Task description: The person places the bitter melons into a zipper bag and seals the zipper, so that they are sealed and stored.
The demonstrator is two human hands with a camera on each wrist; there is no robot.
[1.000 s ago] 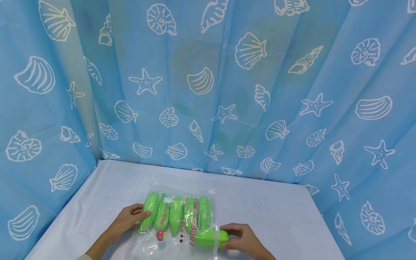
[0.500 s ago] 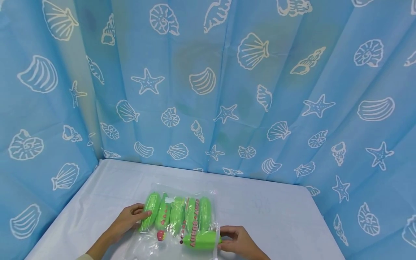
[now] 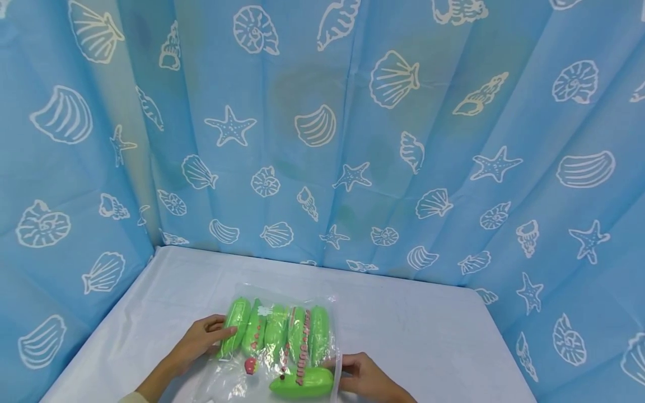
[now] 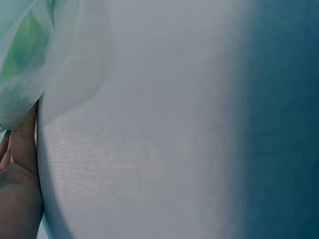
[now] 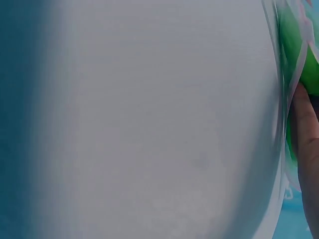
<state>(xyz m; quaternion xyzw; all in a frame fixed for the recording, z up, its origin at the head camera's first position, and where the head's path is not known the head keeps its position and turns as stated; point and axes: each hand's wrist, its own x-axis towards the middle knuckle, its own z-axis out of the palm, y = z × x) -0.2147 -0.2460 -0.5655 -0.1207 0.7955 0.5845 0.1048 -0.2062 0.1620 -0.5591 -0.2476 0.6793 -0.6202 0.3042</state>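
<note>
A clear plastic bag (image 3: 227, 386) with pink and red printing lies on the white table. Inside, several smooth, bright green cucumber-shaped pieces stand side by side in a row, such as the far-left piece (image 3: 234, 330). Another green piece (image 3: 302, 383) lies crosswise below them, near the bag's right-hand opening. My left hand (image 3: 201, 336) grips the bag's left edge, thumb on top over the leftmost piece, other fingers mostly hidden. My right hand (image 3: 368, 378) reaches into the opening, fingers extended at the crosswise piece's right end; in the right wrist view a straight finger (image 5: 305, 117) touches green.
The white cloth-covered table (image 3: 418, 330) extends right of and behind the bag. A blue curtain (image 3: 353, 140) with white shell and starfish prints encloses the table at the back and both sides.
The crosswise green piece has slid left, fully into the bag, as my right hand moved left with it and its fingers entered the opening. My left hand keeps its hold on the bag.
</note>
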